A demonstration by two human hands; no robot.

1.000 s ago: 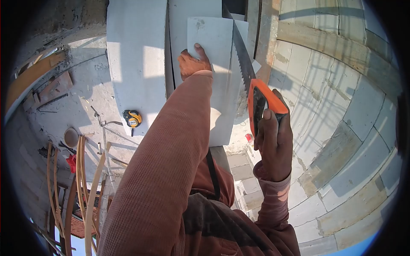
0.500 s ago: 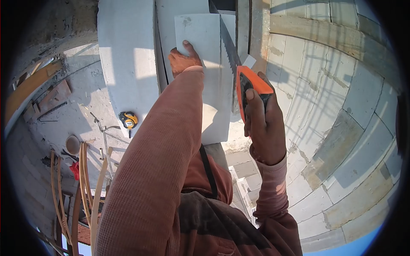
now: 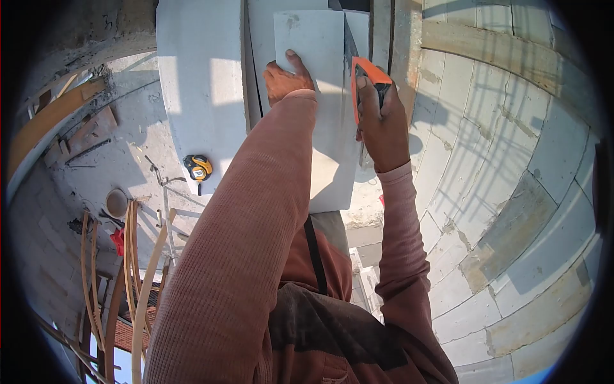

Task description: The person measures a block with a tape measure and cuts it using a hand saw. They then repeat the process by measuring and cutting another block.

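My right hand (image 3: 384, 121) is wrapped round the orange and black handle of a hand saw (image 3: 371, 70). Its blade, mostly hidden now, runs along the right part of a pale lightweight concrete block (image 3: 326, 115). With the thumb on top, my left hand (image 3: 286, 78) grips the left edge of that block. Those fingers are curled over the edge and partly hidden. To the left lies another long pale block (image 3: 201, 83), with a yellow and black tape measure (image 3: 198, 168) on its near end.
A pale block wall (image 3: 486, 153) curves along the right side. At lower left stand several thin wooden strips (image 3: 131, 256) near a round bucket (image 3: 116, 203) and a red item (image 3: 117, 242). A wooden beam (image 3: 403, 70) runs beside the saw.
My right hand has pushed the saw forward, away from my body, so less of the blade shows. My left hand keeps its hold on the block while the view has shifted slightly.
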